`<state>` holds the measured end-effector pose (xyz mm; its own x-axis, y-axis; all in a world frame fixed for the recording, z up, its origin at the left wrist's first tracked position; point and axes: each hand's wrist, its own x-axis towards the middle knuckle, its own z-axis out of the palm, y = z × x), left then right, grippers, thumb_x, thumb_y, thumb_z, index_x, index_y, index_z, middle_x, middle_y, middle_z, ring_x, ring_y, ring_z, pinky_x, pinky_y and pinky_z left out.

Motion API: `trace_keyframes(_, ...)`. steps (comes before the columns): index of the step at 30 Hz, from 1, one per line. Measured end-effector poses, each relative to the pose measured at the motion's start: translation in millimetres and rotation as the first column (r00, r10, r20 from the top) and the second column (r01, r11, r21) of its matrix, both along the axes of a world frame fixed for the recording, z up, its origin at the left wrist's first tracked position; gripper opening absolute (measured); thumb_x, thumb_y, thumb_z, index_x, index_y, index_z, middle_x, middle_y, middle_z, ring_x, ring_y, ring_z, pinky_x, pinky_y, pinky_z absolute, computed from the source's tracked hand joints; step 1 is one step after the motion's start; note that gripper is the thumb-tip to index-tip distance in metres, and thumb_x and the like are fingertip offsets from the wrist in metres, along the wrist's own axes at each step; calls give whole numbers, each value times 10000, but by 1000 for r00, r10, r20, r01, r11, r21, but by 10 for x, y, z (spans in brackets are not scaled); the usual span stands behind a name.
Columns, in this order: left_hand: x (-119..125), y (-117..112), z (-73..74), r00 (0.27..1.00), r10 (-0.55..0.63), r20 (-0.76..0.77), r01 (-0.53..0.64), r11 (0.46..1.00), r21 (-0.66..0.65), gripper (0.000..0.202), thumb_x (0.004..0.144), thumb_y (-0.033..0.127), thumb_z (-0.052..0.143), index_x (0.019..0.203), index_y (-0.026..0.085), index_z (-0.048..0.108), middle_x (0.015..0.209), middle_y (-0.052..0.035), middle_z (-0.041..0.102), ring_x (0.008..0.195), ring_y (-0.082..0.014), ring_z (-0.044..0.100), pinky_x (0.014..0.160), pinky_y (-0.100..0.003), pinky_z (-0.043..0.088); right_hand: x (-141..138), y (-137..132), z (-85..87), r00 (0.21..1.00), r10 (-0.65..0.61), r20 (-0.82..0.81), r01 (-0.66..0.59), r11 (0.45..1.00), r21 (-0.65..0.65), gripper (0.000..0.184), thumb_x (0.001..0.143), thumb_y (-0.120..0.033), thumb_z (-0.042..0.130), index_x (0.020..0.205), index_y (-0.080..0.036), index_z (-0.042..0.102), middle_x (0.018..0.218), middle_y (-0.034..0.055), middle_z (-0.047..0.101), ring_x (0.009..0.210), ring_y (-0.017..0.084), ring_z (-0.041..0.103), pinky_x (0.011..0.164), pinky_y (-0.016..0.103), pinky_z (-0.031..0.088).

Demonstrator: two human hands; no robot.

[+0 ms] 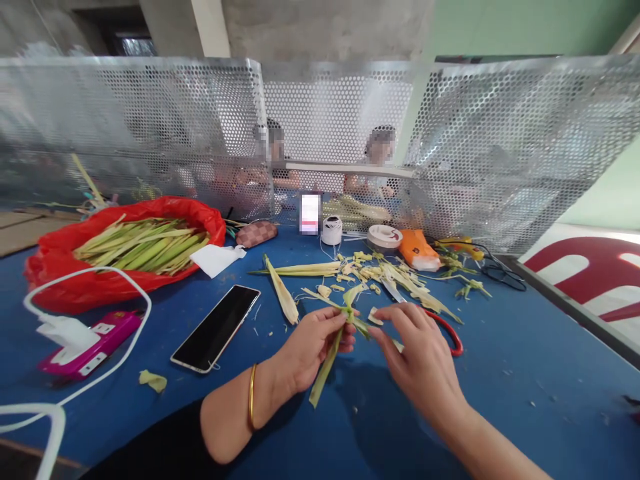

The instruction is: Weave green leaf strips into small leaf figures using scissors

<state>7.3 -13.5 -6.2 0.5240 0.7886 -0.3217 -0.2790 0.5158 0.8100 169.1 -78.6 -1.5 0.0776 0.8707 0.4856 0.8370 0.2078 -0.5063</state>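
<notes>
My left hand (313,347) is closed around a folded green palm-leaf strip (327,367) whose lower end points down toward me. A gold bangle sits on that wrist. My right hand (420,350) reaches in from the right, its fingertips pinching the strip's upper folded part just beside the left fingers. Both hands hover over the blue table (500,373). Red-handled scissors (450,330) lie partly hidden behind my right hand.
A red bag (65,267) of leaf strips sits at left. A phone (216,327), a pink power strip (90,343) with white cable, a thread spool (331,230), an orange tool (419,250) and leaf scraps (390,273) lie about. People sit behind a perforated metal screen (340,113).
</notes>
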Motion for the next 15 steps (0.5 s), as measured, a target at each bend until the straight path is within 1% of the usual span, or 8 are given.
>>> trace_keyframes(1, -1, 0, 11, 1000, -14, -7, 14, 1000, 1, 219, 712, 302, 731, 847, 136, 686, 722, -18, 614, 597, -88, 550, 551, -197, 407, 39, 31, 10, 1000, 7, 10, -7, 999, -49, 191, 879, -368, 543, 932, -212, 640, 929, 87, 668, 869, 255, 594, 754, 340, 406)
trace_keyframes(3, 3, -12, 29, 999, -28, -22, 28, 999, 32, 257, 697, 307, 740, 876, 133, 683, 703, 1, 579, 522, -53, 462, 458, -178, 287, 79, 82, 5, 997, 72, -42, -79, 973, -217, 194, 898, -380, 513, 879, -226, 628, 811, 45, 677, 742, 219, 604, 664, 305, 409)
trace_keyframes(4, 7, -23, 36, 999, -25, -35, 27, 998, 63, 283, 679, 300, 756, 893, 132, 682, 684, 15, 559, 497, -39, 410, 441, -181, 234, 79, 95, -6, 993, 95, -64, -109, 956, -273, 202, 908, -377, 497, 840, -230, 617, 744, 24, 666, 677, 200, 591, 621, 288, 398)
trace_keyframes(5, 12, -35, 40, 998, -20, -55, 25, 995, 96, 310, 656, 289, 776, 904, 130, 679, 659, 30, 537, 480, -31, 362, 436, -187, 196, 68, 97, -20, 992, 109, -69, -125, 947, -295, 211, 912, -372, 491, 805, -231, 605, 703, 12, 653, 645, 189, 577, 601, 279, 386)
trace_keyframes(7, 22, -58, 43, 994, -6, -111, 23, 988, 153, 345, 622, 277, 803, 902, 126, 667, 610, 53, 506, 463, -27, 296, 439, -202, 159, 25, 79, -48, 993, 118, -30, -122, 956, -266, 216, 910, -353, 493, 760, -227, 585, 683, 10, 640, 646, 185, 557, 612, 278, 374)
trace_keyframes(9, 30, -71, 40, 988, -13, -157, 41, 984, 173, 341, 636, 319, 794, 874, 122, 649, 604, 44, 539, 455, -31, 285, 440, -213, 149, -20, 47, -66, 991, 132, -21, -134, 961, -243, 216, 911, -329, 486, 746, -224, 578, 681, 11, 632, 635, 175, 534, 608, 273, 362)
trace_keyframes(12, 39, -65, 24, 985, -34, -168, 64, 981, 182, 328, 684, 390, 751, 835, 131, 620, 647, 7, 611, 449, -38, 313, 438, -219, 150, -42, 12, -49, 983, 152, -99, -173, 949, -263, 228, 912, -284, 455, 722, -221, 564, 648, 0, 590, 573, 149, 458, 537, 254, 322)
trace_keyframes(15, 52, -44, 1, 983, 18, -184, 24, 974, 226, 324, 678, 411, 752, 772, 142, 598, 620, 9, 616, 430, -34, 299, 439, -217, 159, 0, -2, 26, 961, 182, -210, -241, 921, -305, 239, 882, -278, 481, 656, -211, 516, 579, -28, 485, 547, 131, 382, 498, 237, 292)
